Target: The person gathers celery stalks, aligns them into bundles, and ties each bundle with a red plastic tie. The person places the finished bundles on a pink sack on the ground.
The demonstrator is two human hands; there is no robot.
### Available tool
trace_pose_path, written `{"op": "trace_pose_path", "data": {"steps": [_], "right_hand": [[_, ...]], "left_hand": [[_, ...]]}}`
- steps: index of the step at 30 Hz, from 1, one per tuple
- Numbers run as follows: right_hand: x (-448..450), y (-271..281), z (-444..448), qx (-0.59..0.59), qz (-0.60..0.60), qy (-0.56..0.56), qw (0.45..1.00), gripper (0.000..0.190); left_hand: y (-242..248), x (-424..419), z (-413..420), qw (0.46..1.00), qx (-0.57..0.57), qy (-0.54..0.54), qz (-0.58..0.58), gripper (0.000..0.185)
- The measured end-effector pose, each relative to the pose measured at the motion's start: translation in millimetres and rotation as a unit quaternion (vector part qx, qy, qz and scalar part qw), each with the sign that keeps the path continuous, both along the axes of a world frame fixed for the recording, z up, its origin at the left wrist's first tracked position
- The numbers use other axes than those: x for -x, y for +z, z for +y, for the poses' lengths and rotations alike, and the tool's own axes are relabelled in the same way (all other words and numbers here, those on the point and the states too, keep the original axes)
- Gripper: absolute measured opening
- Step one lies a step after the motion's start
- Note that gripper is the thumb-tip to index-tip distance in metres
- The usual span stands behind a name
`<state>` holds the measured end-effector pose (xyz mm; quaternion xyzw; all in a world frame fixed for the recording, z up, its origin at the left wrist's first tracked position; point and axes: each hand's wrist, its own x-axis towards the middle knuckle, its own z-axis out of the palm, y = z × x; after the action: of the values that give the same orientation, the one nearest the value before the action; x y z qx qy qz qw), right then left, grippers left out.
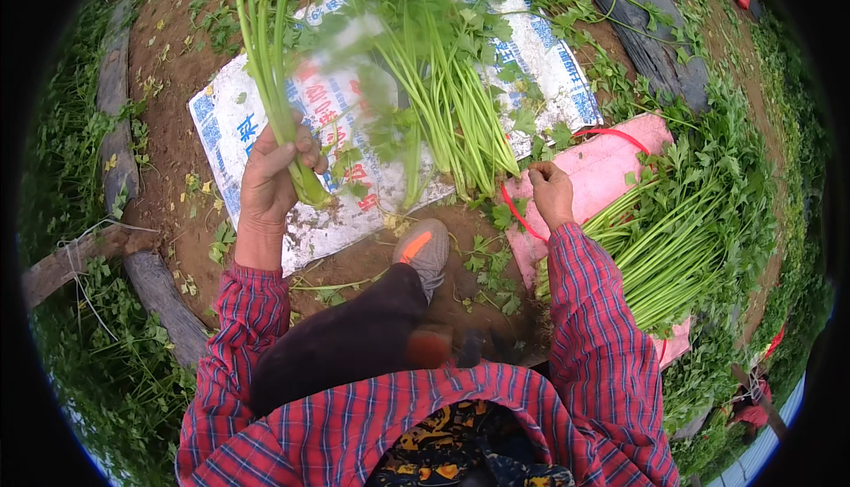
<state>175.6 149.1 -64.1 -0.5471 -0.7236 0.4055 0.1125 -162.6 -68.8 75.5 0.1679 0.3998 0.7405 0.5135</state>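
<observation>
My left hand (269, 167) grips a celery plant (269, 75) near its base, its stalks rising toward the top edge. The pale root end points down and to the right. Past the sack's lower right edge, my right hand (552, 189) is curled with thumb and fingertips together, and nothing shows between them. It is close to the root ends of a celery pile (458, 108) lying on a white printed sack (319, 221). Blurred greenery (390, 132) hangs between my left hand and the pile; I cannot tell whether it is attached to anything.
A pink sheet (597, 161) with a red strap (521, 215) lies at right, bearing a second celery bundle (664, 254). My shoe (423, 248) stands on soil by the sack. Dark plastic strips (651, 35) and a wooden post (80, 264) flank the sides, with green plants beyond.
</observation>
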Motion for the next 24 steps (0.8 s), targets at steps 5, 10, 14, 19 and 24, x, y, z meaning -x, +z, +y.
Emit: {"op": "trace_pose_path", "data": {"steps": [5,10,14,19,24], "right_hand": [[26,-35,21,-0.023,-0.087,0.070,0.993,0.031],[51,12,38,0.149,-0.187,0.158,0.958,0.032],[43,103,51,0.349,0.081,0.083,0.930,0.019],[30,176,41,0.369,0.091,0.047,0.924,0.009],[-19,233,54,0.324,0.327,0.011,0.888,0.025]], "left_hand": [[-73,15,-73,0.972,0.169,0.153,-0.052,0.030],[-131,17,-105,0.880,0.422,0.196,-0.101,0.025],[-141,20,-99,0.753,0.616,0.215,0.082,0.033],[-122,3,-35,0.779,0.487,0.256,0.301,0.050],[-78,-52,47,0.917,0.330,0.077,0.210,0.035]]}}
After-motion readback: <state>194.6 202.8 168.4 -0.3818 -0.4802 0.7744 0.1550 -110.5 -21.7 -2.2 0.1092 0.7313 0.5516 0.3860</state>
